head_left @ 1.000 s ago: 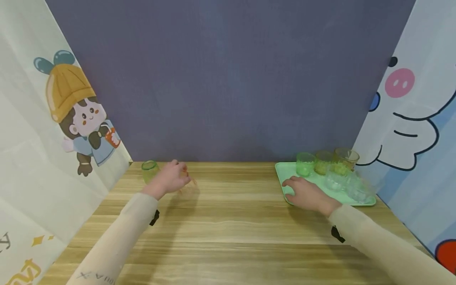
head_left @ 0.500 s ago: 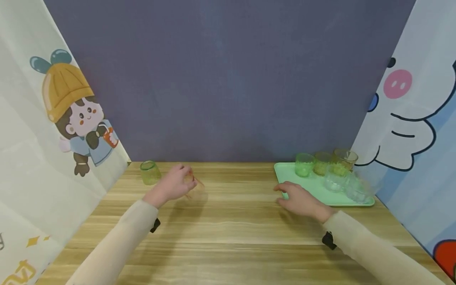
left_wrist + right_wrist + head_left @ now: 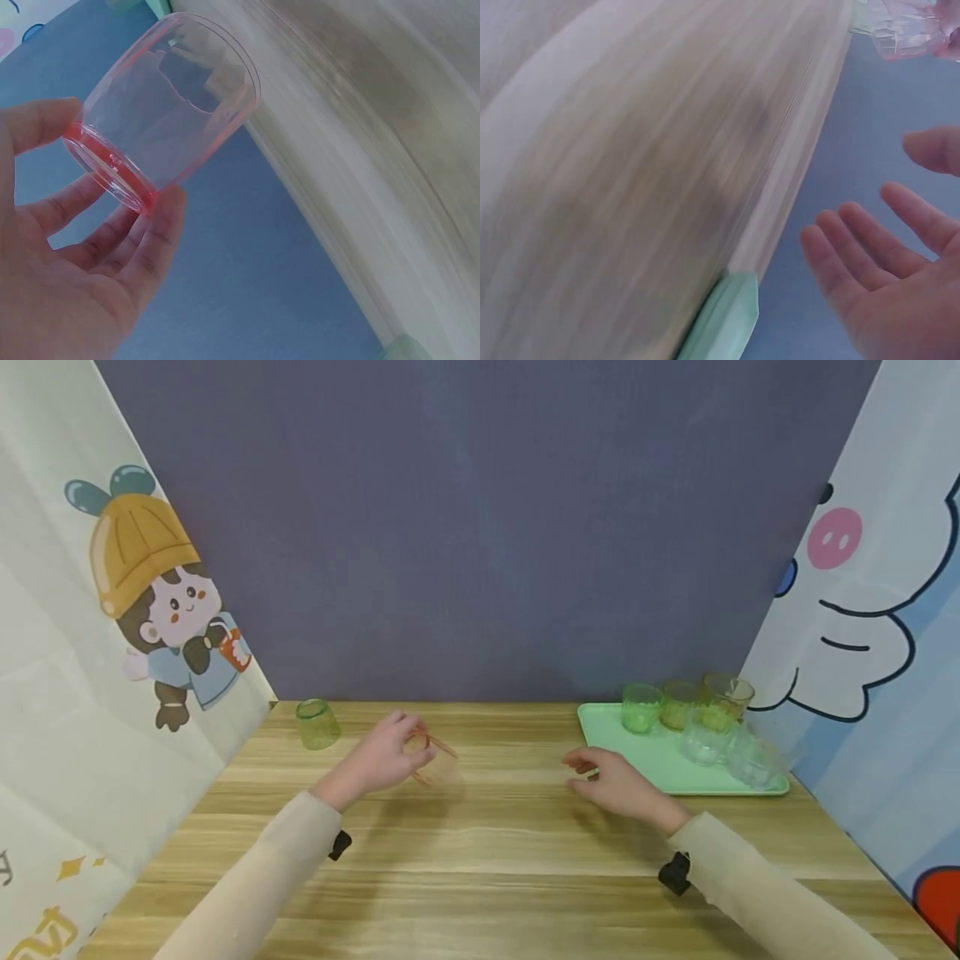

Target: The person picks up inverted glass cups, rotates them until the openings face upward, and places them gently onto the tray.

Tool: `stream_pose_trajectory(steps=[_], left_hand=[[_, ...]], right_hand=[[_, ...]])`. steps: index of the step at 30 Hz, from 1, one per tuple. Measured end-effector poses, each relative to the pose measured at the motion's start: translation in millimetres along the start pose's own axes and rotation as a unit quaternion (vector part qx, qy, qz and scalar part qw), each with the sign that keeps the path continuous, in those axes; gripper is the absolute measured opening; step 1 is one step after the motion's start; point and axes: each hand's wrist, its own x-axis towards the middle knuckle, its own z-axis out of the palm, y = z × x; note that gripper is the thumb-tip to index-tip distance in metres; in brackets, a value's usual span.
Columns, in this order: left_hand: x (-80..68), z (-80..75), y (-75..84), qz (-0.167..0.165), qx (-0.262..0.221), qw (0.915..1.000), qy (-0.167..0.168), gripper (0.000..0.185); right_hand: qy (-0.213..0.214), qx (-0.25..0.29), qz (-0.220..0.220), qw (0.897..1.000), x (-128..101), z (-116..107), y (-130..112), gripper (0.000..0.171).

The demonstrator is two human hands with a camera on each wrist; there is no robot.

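The left hand [image 3: 378, 762] pinches a pink cup [image 3: 169, 109] by its base only; it could slip. The right hand [image 3: 617, 783] hovers spread, holding nothing.

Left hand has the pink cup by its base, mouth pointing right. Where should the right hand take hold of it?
Probably by the side wall near the open rim. The left hand pinches the pink cup at its thick base, tipped so the mouth faces the right hand. That hand is open and bare, so it can come in from the right and wrap the smooth, clear wall, thumb opposite fingers.
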Motion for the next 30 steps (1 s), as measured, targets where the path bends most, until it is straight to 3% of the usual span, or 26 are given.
stream_pose_trajectory(steps=[7, 14, 30], left_hand=[[-0.3, 6.9, 2.4, -0.007, -0.039, 0.9992, 0.002, 0.034], [-1.5, 11.3, 5.3, -0.005, -0.077, 0.9968, 0.019, 0.03], [-1.1, 16.3, 14.3, -0.034, -0.181, 0.982, 0.044, 0.04]], right_hand=[[-0.015, 0.067, 0.012, 0.998, 0, 8, -7, 0.043], [-0.001, 0.078, 0.009, 0.997, 3, 15, -12, 0.044], [0.035, 0.153, 0.0, 0.988, 14, 15, -29, 0.039]])
